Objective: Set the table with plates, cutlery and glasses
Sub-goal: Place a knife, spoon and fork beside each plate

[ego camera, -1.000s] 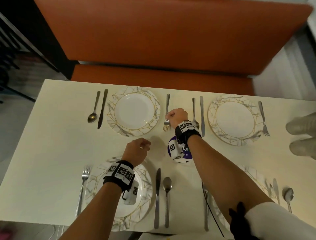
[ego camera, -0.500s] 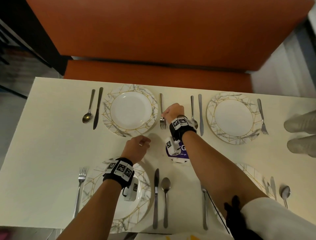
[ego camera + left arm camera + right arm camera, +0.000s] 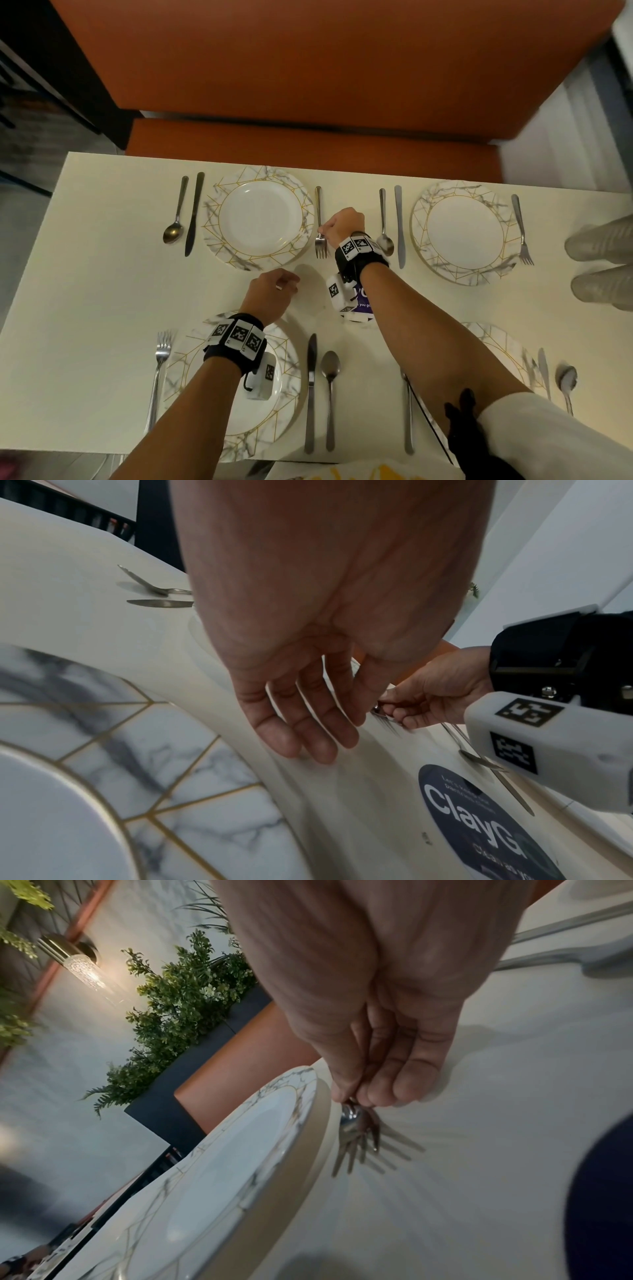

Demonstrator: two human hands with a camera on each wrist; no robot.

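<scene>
Cutlery step: right hand (image 3: 344, 224) pinches neck of steel fork (image 3: 319, 222), tines on table just beside gold-veined marble plate (image 3: 258, 217). Left hand (image 3: 270, 296) hovers near plate, loosely curled, empty. Next likely: align fork parallel, release, fetch glasses.

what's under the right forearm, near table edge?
Under the right forearm a fork handle shows, plus the marbled rim of a plate. The fork's tines and most of the plate are covered by the arm.
</scene>
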